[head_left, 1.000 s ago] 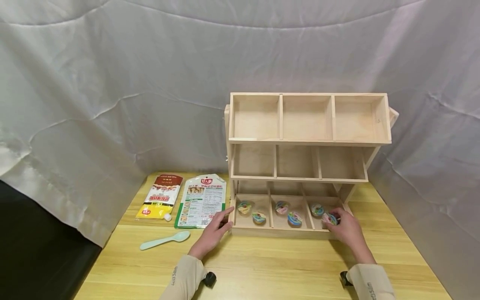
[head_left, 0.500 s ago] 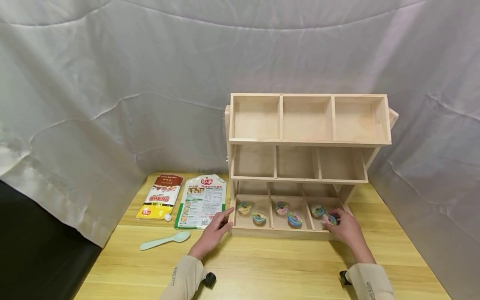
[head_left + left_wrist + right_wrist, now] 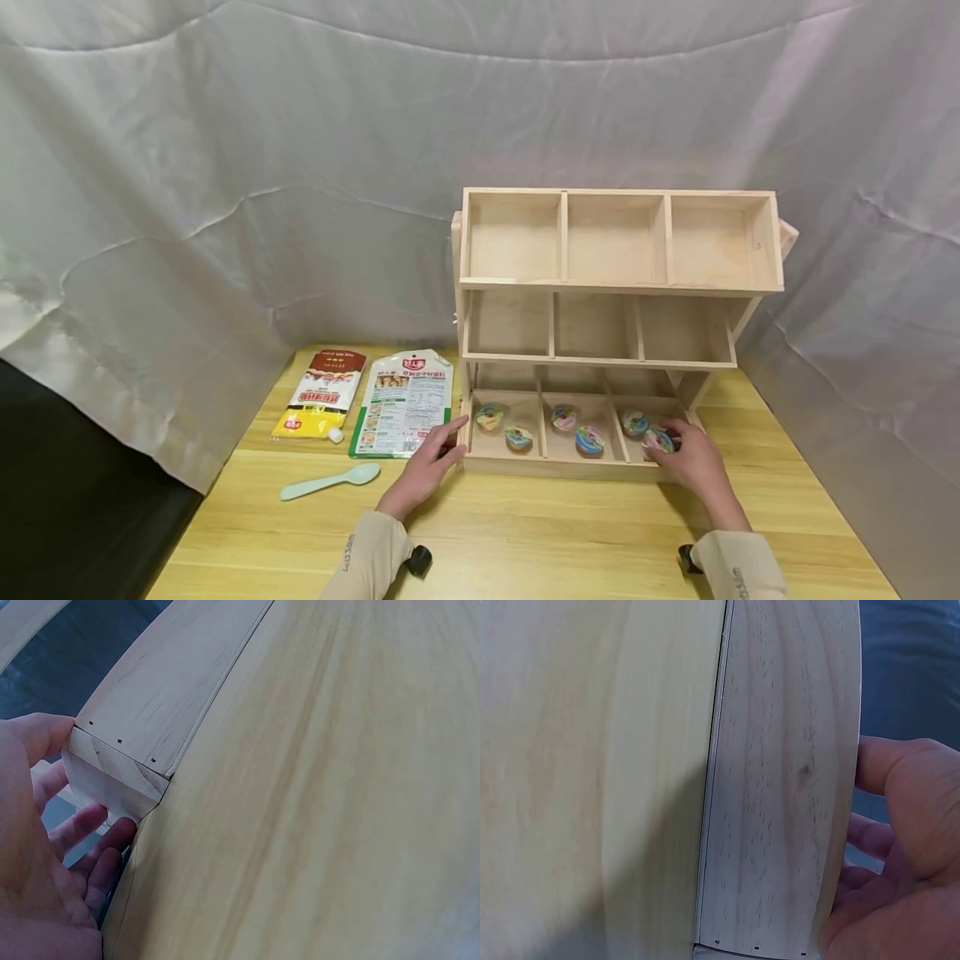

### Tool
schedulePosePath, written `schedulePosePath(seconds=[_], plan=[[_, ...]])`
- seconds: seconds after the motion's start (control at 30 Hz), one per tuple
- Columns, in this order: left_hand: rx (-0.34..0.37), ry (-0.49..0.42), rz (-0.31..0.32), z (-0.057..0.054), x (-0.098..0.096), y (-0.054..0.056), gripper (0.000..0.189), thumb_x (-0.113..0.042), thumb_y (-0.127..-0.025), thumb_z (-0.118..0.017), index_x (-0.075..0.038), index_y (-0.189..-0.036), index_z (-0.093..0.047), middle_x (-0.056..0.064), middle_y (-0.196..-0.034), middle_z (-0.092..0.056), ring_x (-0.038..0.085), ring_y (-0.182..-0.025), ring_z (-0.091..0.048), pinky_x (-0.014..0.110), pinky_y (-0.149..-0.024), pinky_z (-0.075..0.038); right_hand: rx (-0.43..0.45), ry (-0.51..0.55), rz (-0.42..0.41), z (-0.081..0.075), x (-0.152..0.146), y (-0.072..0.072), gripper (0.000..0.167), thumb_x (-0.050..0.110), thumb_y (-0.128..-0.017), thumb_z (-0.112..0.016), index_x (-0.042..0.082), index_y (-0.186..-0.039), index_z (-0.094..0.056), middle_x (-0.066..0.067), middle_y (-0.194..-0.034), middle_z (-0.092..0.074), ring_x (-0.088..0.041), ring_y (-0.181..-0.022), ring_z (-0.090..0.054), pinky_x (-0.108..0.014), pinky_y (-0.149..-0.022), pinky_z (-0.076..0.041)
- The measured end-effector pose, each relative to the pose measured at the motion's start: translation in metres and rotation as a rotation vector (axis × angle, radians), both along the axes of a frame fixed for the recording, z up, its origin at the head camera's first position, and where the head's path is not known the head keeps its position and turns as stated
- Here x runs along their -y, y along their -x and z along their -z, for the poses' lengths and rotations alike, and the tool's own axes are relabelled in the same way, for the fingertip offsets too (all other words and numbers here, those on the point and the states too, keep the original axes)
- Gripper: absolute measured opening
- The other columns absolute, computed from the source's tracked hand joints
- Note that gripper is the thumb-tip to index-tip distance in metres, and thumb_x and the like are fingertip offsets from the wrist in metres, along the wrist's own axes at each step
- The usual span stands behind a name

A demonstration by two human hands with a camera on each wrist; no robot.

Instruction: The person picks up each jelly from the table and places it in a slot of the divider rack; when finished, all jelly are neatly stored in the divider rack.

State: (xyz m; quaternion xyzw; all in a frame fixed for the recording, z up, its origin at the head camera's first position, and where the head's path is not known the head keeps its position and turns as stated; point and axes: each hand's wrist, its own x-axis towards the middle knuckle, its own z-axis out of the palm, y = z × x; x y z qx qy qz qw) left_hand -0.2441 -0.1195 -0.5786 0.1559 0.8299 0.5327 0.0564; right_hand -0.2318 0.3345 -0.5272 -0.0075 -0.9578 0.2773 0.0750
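Note:
A wooden three-tier rack (image 3: 570,468) stands on the table, its bottom tray split into three compartments. Two small jelly cups with colourful printed lids lie in each. At the right compartment, my right hand (image 3: 696,460) has its fingers and thumb at the front jelly cup (image 3: 656,443), pinching it; the other jelly cup (image 3: 635,422) lies just behind. From the right wrist, the tray's front board (image 3: 780,780) hides that cup and the fingertips. My left hand (image 3: 429,462) rests at the tray's left front corner, thumb touching the corner and loosely bent fingers along the side (image 3: 112,784).
Left of the rack lie a white and green food packet (image 3: 405,404) and a red, white and yellow spouted pouch (image 3: 322,392) with a white cap. A pale green spoon (image 3: 330,481) lies in front of them. Grey curtain (image 3: 337,125) surrounds the table.

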Motion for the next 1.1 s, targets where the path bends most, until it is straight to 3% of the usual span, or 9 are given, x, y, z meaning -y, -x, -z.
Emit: schedulePosePath(seconds=[0.33, 0.43, 0.53, 0.63, 0.73, 0.8, 0.9, 0.97, 1.1], plan=[[0.030, -0.011, 0.024, -0.003, 0.001, 0.001, 0.053, -0.032, -0.110, -0.052, -0.026, -0.161, -0.039, 0.010, -0.152, -0.044, 0.029, -0.131, -0.052, 0.050, -0.107, -0.044, -0.063, 0.003, -0.010, 0.002, -0.001, -0.001, 0.054, 0.023, -0.089, -0.081, -0.010, -0.128, -0.062, -0.036, -0.118, -0.061, -0.044, -0.096, -0.063, -0.058, -0.080, -0.050], [0.034, -0.025, 0.027, -0.010, 0.003, 0.003, 0.054, -0.028, -0.110, -0.054, -0.023, -0.161, -0.039, 0.014, -0.153, -0.043, 0.033, -0.131, -0.053, 0.051, -0.105, -0.045, -0.103, -0.005, -0.012, -0.001, 0.002, -0.003, 0.053, 0.022, -0.092, -0.079, -0.010, -0.130, -0.060, -0.037, -0.125, -0.057, -0.049, -0.103, -0.062, -0.063, -0.085, -0.050], [-0.006, -0.008, 0.012, -0.023, 0.008, 0.006, 0.056, -0.026, -0.109, -0.055, -0.019, -0.161, -0.038, 0.016, -0.156, -0.040, 0.038, -0.134, -0.051, 0.057, -0.108, -0.044, -0.194, -0.020, -0.023, -0.008, 0.006, -0.004, 0.053, 0.018, -0.091, -0.079, -0.007, -0.133, -0.059, -0.035, -0.129, -0.054, -0.054, -0.112, -0.057, -0.069, -0.088, -0.047], [-0.125, 0.108, -0.019, -0.044, 0.016, 0.010, 0.062, -0.031, -0.107, -0.058, -0.022, -0.163, -0.034, 0.013, -0.166, -0.033, 0.041, -0.146, -0.041, 0.065, -0.116, -0.035, -0.326, -0.033, -0.062, -0.022, 0.014, -0.006, 0.055, 0.012, -0.086, -0.082, -0.001, -0.136, -0.060, -0.029, -0.129, -0.056, -0.053, -0.117, -0.053, -0.070, -0.087, -0.045], [-0.325, 0.303, -0.066, -0.075, 0.027, 0.012, 0.068, -0.040, -0.104, -0.061, -0.026, -0.164, -0.032, 0.007, -0.170, -0.029, 0.039, -0.153, -0.033, 0.069, -0.117, -0.029, -0.476, -0.068, -0.141, -0.041, 0.022, -0.009, 0.058, 0.013, -0.086, -0.082, 0.004, -0.139, -0.060, -0.025, -0.135, -0.055, -0.049, -0.123, -0.048, -0.067, -0.093, -0.043], [-0.480, 0.408, -0.097, -0.096, 0.035, 0.013, 0.071, -0.043, -0.102, -0.062, -0.026, -0.164, -0.033, 0.005, -0.170, -0.030, 0.038, -0.153, -0.033, 0.068, -0.118, -0.028, -0.588, -0.127, -0.195, -0.054, 0.025, -0.011, 0.055, 0.025, -0.092, -0.076, 0.006, -0.142, -0.060, -0.023, -0.139, -0.055, -0.048, -0.128, -0.046, -0.065, -0.100, -0.040], [-0.697, 0.573, -0.148, -0.122, 0.046, 0.010, 0.073, -0.049, -0.098, -0.062, -0.028, -0.163, -0.036, 0.002, -0.169, -0.033, 0.034, -0.153, -0.034, 0.063, -0.121, -0.026, -0.754, -0.276, -0.261, -0.071, 0.028, -0.014, 0.056, 0.046, -0.103, -0.057, 0.008, -0.144, -0.059, -0.022, -0.144, -0.055, -0.047, -0.134, -0.045, -0.061, -0.112, -0.033], [-0.825, 0.672, -0.173, -0.135, 0.054, 0.008, 0.074, -0.053, -0.096, -0.061, -0.028, -0.162, -0.038, 0.000, -0.169, -0.034, 0.033, -0.154, -0.033, 0.061, -0.124, -0.022, -0.848, -0.369, -0.285, -0.080, 0.029, -0.015, 0.062, 0.056, -0.106, -0.044, 0.010, -0.145, -0.060, -0.020, -0.146, -0.056, -0.045, -0.137, -0.045, -0.060, -0.117, -0.030], [-0.994, 0.849, -0.218, -0.149, 0.069, 0.002, 0.074, -0.063, -0.095, -0.053, -0.030, -0.160, -0.041, -0.002, -0.169, -0.034, 0.032, -0.155, -0.032, 0.061, -0.126, -0.014, -0.988, -0.476, -0.310, -0.088, 0.030, -0.014, 0.061, 0.057, -0.106, -0.041, 0.014, -0.144, -0.061, -0.015, -0.149, -0.056, -0.040, -0.143, -0.044, -0.059, -0.121, -0.025]])
